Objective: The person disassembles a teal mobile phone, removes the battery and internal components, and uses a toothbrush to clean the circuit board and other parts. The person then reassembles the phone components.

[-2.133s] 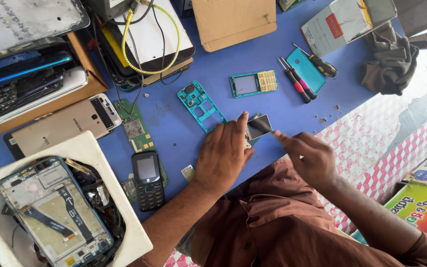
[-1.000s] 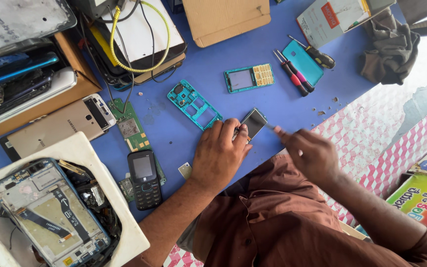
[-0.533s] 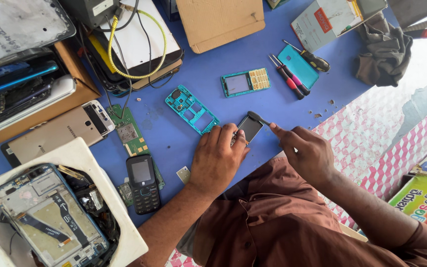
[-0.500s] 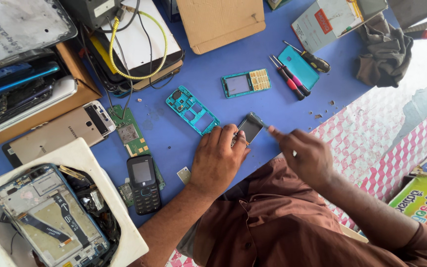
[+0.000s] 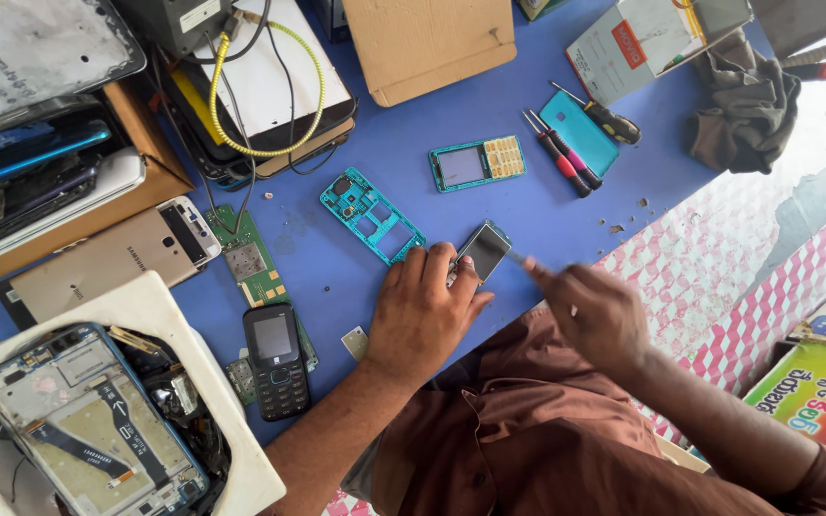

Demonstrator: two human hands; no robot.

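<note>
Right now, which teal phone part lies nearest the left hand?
The bare teal frame with cut-out holes, just beyond the left hand; the teal keypad cover lies farther off.

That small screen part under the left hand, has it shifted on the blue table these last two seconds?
No. The small screen part keeps its place just right of the teal phone frame, same gap as before; only the camera view drifted.

I count two red-handled screwdrivers (image 5: 558,151), one black-handled screwdriver (image 5: 606,117), two teal plastic phone frames (image 5: 372,215), one black keypad phone (image 5: 276,360) and two green circuit boards (image 5: 246,258) on my blue desk (image 5: 489,100).
</note>
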